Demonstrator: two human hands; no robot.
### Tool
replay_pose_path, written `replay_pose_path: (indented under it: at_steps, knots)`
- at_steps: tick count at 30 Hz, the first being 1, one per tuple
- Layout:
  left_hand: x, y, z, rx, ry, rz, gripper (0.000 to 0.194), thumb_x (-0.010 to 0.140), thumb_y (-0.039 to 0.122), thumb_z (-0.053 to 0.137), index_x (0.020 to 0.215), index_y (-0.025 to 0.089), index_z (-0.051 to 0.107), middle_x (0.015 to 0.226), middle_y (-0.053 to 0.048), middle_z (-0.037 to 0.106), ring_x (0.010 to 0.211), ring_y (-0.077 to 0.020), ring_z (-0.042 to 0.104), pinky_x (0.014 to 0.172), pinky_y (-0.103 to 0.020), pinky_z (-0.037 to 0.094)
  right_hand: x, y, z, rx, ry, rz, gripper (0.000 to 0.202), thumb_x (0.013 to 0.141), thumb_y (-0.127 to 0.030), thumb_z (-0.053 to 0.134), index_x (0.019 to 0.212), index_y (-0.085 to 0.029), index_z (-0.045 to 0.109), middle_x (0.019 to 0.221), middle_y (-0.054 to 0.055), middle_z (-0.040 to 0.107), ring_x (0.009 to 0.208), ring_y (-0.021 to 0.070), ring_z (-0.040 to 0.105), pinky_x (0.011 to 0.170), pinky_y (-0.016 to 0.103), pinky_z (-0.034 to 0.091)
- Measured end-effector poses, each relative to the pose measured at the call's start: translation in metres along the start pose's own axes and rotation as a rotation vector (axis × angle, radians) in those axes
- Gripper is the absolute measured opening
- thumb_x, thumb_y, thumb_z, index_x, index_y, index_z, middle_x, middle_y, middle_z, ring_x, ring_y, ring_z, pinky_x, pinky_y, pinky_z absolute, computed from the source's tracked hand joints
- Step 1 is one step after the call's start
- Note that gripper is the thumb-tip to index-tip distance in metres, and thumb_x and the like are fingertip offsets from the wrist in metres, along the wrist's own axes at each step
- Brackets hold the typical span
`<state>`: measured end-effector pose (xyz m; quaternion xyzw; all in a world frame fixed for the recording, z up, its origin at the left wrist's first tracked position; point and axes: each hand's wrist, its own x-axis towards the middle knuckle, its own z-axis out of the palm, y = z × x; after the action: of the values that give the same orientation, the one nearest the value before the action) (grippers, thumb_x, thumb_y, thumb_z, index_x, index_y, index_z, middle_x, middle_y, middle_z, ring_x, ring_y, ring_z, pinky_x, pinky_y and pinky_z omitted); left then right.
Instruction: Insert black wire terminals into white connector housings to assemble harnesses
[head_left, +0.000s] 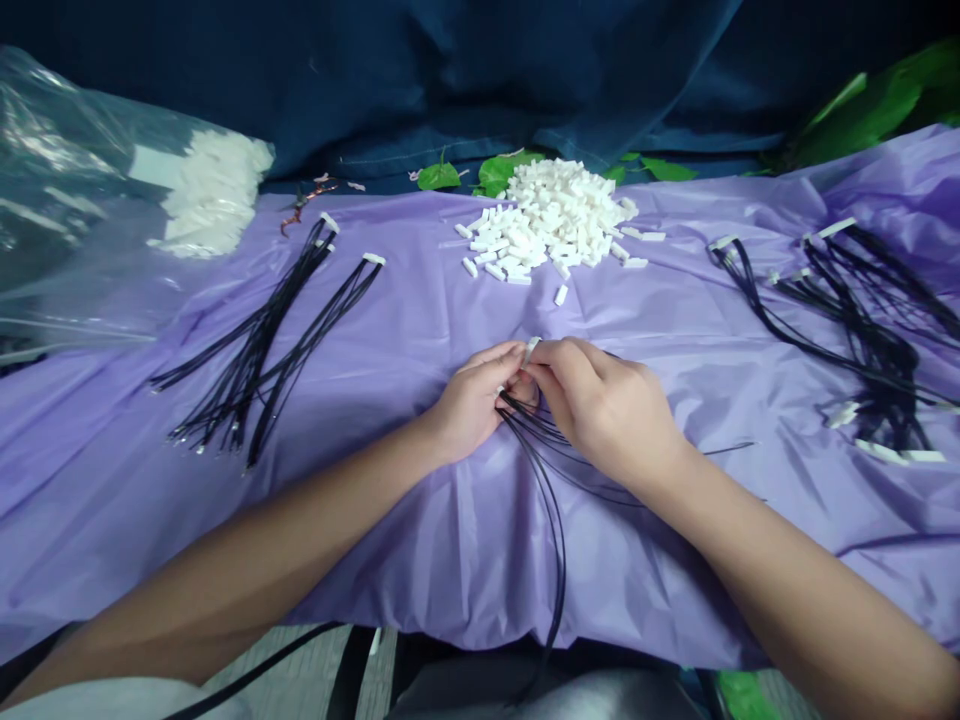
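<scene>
Left hand (478,402) curled, gripping black wires (562,565) | right hand (611,410) arched palm-down, pinching white connector (532,347)

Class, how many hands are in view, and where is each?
2: the left hand at the picture's middle, holding black wires, and the right hand beside it, touching a white piece. No other hand shows.

Green leaves (439,178) lie before dark blue fabric (480,85).
</scene>
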<state>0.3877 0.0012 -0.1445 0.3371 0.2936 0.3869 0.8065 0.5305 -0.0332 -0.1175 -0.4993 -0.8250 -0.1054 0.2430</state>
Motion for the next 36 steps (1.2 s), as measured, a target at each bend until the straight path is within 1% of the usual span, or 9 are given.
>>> replay_pose_path:
  at_steps: [7, 11, 16, 20, 22, 24, 27, 30, 36]
  knots:
    - [0.002, 0.005, 0.002, -0.064, 0.068, -0.069, 0.022, 0.087, 0.026, 0.05, 0.069, 0.013, 0.051, 0.059, 0.002, 0.038, 0.049, -0.0059, 0.037, 0.048, -0.017, 0.034, 0.003, 0.011, 0.0, 0.249, -0.098, 0.124, 0.017, 0.095, -0.029, 0.045, 0.1, -0.017, 0.056, 0.085, 0.005, 0.066, 0.068, 0.0154, 0.061, 0.058, 0.025, 0.04]
    - [0.003, 0.008, 0.003, -0.128, 0.104, -0.08, 0.021, 0.087, 0.024, 0.05, 0.069, 0.012, 0.05, 0.06, 0.003, 0.036, 0.048, -0.005, 0.036, 0.047, -0.015, 0.032, 0.003, 0.02, -0.012, 0.358, -0.03, 0.122, 0.02, 0.09, -0.024, 0.053, 0.108, -0.017, 0.053, 0.087, 0.004, 0.064, 0.065, 0.0132, 0.058, 0.06, 0.024, 0.042]
    - [0.005, 0.011, 0.001, -0.283, 0.108, -0.137, 0.025, 0.089, 0.023, 0.044, 0.066, 0.013, 0.046, 0.055, 0.006, 0.026, 0.043, -0.0037, 0.027, 0.046, -0.016, 0.029, 0.004, 0.027, -0.031, 0.338, 0.015, 0.101, 0.016, 0.086, -0.02, 0.057, 0.102, -0.017, 0.058, 0.079, 0.002, 0.061, 0.059, 0.0103, 0.053, 0.059, 0.023, 0.042]
    - [0.006, 0.014, -0.002, -0.348, 0.086, -0.174, 0.029, 0.091, 0.025, 0.042, 0.064, 0.014, 0.043, 0.052, 0.007, 0.02, 0.043, -0.005, 0.025, 0.048, -0.018, 0.033, 0.002, 0.041, -0.038, 0.549, -0.131, 0.134, 0.022, 0.081, -0.021, 0.064, 0.102, -0.018, 0.058, 0.076, -0.001, 0.059, 0.051, 0.0072, 0.048, 0.052, 0.021, 0.042]
    - [0.006, 0.015, -0.004, -0.364, 0.078, -0.182, 0.03, 0.092, 0.026, 0.042, 0.064, 0.015, 0.043, 0.052, 0.007, 0.018, 0.043, -0.0056, 0.026, 0.048, -0.019, 0.033, 0.001, 0.052, -0.038, 0.708, -0.235, 0.159, 0.031, 0.078, -0.023, 0.068, 0.107, -0.019, 0.057, 0.083, 0.0, 0.06, 0.055, 0.0081, 0.051, 0.052, 0.021, 0.043]
    - [0.006, 0.015, -0.004, -0.385, 0.08, -0.187, 0.031, 0.092, 0.025, 0.041, 0.063, 0.014, 0.043, 0.052, 0.007, 0.018, 0.042, -0.0052, 0.025, 0.048, -0.018, 0.032, 0.0, 0.062, -0.037, 0.807, -0.28, 0.175, 0.032, 0.077, -0.024, 0.069, 0.106, -0.019, 0.057, 0.086, 0.002, 0.06, 0.061, 0.0105, 0.055, 0.054, 0.023, 0.046]
    - [0.006, 0.016, -0.004, -0.402, 0.09, -0.198, 0.031, 0.092, 0.024, 0.041, 0.063, 0.014, 0.043, 0.053, 0.007, 0.019, 0.043, -0.005, 0.025, 0.048, -0.018, 0.033, 0.0, 0.073, -0.034, 0.783, -0.23, 0.187, 0.017, 0.077, -0.022, 0.068, 0.091, -0.018, 0.059, 0.081, 0.002, 0.061, 0.066, 0.0123, 0.057, 0.06, 0.025, 0.048]
    - [0.005, 0.017, -0.002, -0.379, 0.11, -0.212, 0.031, 0.092, 0.025, 0.041, 0.063, 0.014, 0.043, 0.052, 0.006, 0.02, 0.044, -0.0059, 0.027, 0.05, -0.021, 0.037, 0.003, 0.077, -0.03, 0.704, -0.186, 0.112, 0.003, 0.079, -0.017, 0.064, 0.079, -0.018, 0.061, 0.081, 0.003, 0.062, 0.07, 0.0131, 0.057, 0.063, 0.026, 0.048]
    - [0.003, 0.019, -0.002, -0.402, 0.062, -0.23, 0.032, 0.092, 0.027, 0.042, 0.063, 0.014, 0.043, 0.051, 0.007, 0.019, 0.045, -0.0067, 0.029, 0.051, -0.023, 0.041, 0.003, 0.081, -0.016, 0.477, -0.154, -0.045, 0.011, 0.086, -0.015, 0.055, 0.09, -0.017, 0.065, 0.092, 0.007, 0.063, 0.072, 0.0135, 0.057, 0.063, 0.026, 0.048]
